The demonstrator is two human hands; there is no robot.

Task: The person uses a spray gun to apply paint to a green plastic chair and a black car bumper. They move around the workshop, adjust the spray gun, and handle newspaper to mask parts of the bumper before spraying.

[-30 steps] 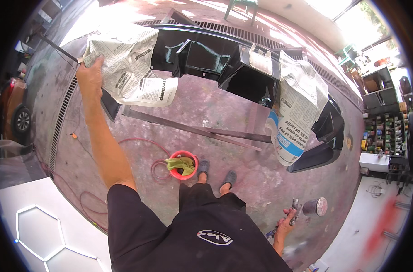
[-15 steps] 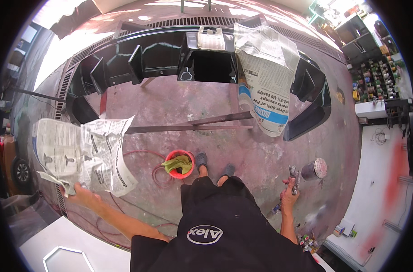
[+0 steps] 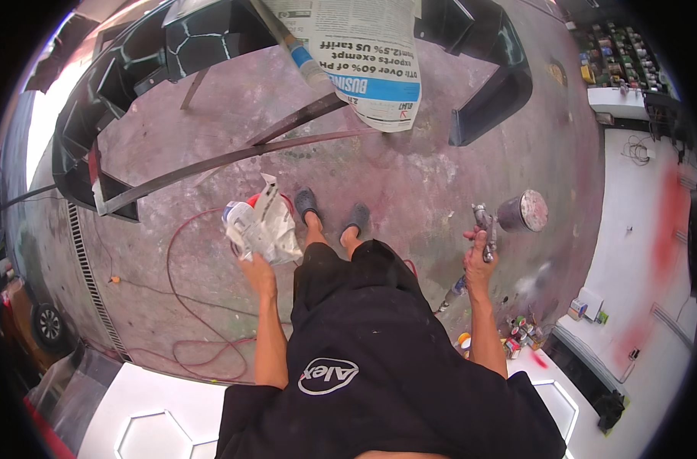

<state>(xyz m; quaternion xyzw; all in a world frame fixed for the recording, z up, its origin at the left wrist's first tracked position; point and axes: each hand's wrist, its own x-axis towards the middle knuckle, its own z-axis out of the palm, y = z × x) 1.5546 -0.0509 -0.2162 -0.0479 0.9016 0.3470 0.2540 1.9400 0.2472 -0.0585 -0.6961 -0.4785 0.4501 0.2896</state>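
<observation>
My left hand [image 3: 257, 271] grips a crumpled sheet of newspaper [image 3: 266, 222] low in front of me, partly covering the red bucket [image 3: 280, 200] on the floor. My right hand [image 3: 478, 252] is closed round a metal spray gun [image 3: 485, 226] with a cylindrical paint cup [image 3: 523, 211]; a hose runs down from its handle. Above both hands, a glossy black curved panel [image 3: 195, 42] rests on a metal stand [image 3: 188, 164]. Another newspaper sheet [image 3: 364, 50] with a blue band drapes over the panel’s middle.
A red hose [image 3: 176, 302] and a cord lie on the stained floor [image 3: 394, 176] by a drain grate [image 3: 92, 279]. Cans crowd shelving [image 3: 616, 57] at the upper right. White work surfaces [image 3: 609, 245] edge the right and bottom, with small containers. A car wheel [image 3: 48, 325] shows at left.
The newspaper in my left hand has come off the panel’s left part, down and rightward, and is now crumpled smaller. My right hand stays on the spray gun, shifted higher in view.
</observation>
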